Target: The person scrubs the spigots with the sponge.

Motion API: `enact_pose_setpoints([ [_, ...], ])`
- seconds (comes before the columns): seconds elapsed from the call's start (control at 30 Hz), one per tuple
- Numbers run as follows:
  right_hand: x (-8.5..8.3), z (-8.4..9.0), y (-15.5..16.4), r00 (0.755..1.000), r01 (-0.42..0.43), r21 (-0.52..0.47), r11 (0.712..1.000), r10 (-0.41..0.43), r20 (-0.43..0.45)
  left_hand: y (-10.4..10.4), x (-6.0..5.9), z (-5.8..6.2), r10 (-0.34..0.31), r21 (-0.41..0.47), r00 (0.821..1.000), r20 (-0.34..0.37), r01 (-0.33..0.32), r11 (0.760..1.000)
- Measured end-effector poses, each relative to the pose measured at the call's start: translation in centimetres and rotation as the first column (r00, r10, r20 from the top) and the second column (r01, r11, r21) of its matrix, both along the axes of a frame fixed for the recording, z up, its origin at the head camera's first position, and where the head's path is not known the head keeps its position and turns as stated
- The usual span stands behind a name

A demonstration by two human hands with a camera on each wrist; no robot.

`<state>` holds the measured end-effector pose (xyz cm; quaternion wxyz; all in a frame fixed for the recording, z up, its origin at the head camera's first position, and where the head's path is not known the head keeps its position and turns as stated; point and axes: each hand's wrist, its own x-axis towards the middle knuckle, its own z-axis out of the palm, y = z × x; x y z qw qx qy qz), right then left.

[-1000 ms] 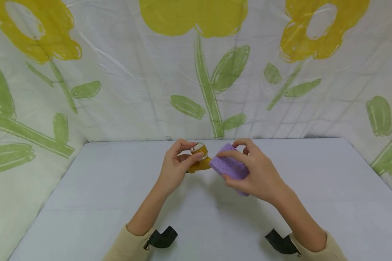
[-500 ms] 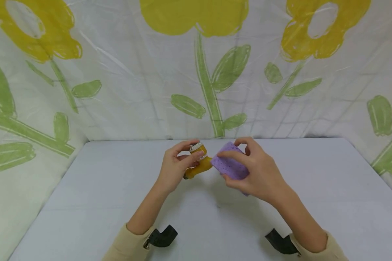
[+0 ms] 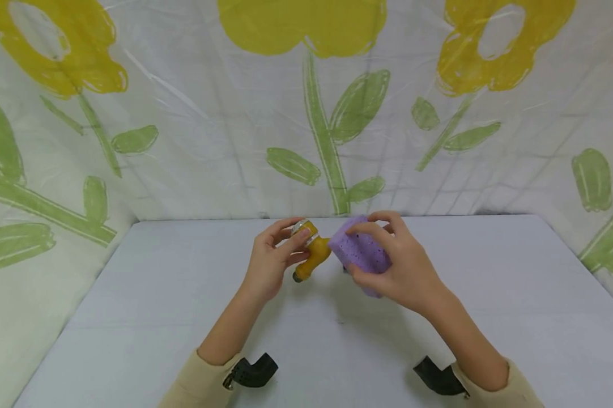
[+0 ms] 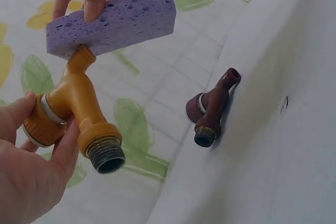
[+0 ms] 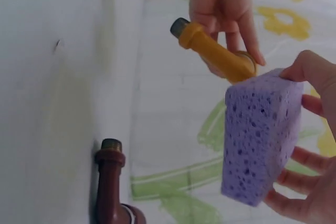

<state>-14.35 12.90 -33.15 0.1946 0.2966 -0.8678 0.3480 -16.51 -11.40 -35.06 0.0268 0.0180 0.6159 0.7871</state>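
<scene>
1. Your left hand (image 3: 271, 263) grips the yellow plastic tap fitting with a threaded metal end (image 4: 79, 116) by its collar, thumb on one side and fingers curled round the other, holding it above the white tabletop (image 3: 133, 294).
2. Your right hand (image 3: 403, 266) pinches the purple rectangular porous sponge (image 5: 260, 135) by its edges; the sponge's face touches the fitting's narrow spout, just right of your left fingers.
3. To wipe well, I judge you should hold the collar firm and keep the sponge flat against the spout.
4. Beyond both hands, a dark brown tap fitting (image 4: 210, 108) lies on the tabletop.
</scene>
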Motion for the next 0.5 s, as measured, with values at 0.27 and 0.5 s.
enact_pose_setpoints([
  [0.27, -0.40, -0.19, -0.15, 0.956, -0.070, -0.302, 0.951, 0.150, 0.253, -0.20, -0.07, -0.31, -0.066, 0.103, 0.997, 0.026, 0.063, 0.993],
  [0.5, -0.81, -0.66, -0.30, 0.890, -0.043, -0.537, 0.843, 0.277, 0.363, 0.28, 0.08, -0.36, -0.054, 0.198, 0.998, 0.008, 0.052, 0.979],
])
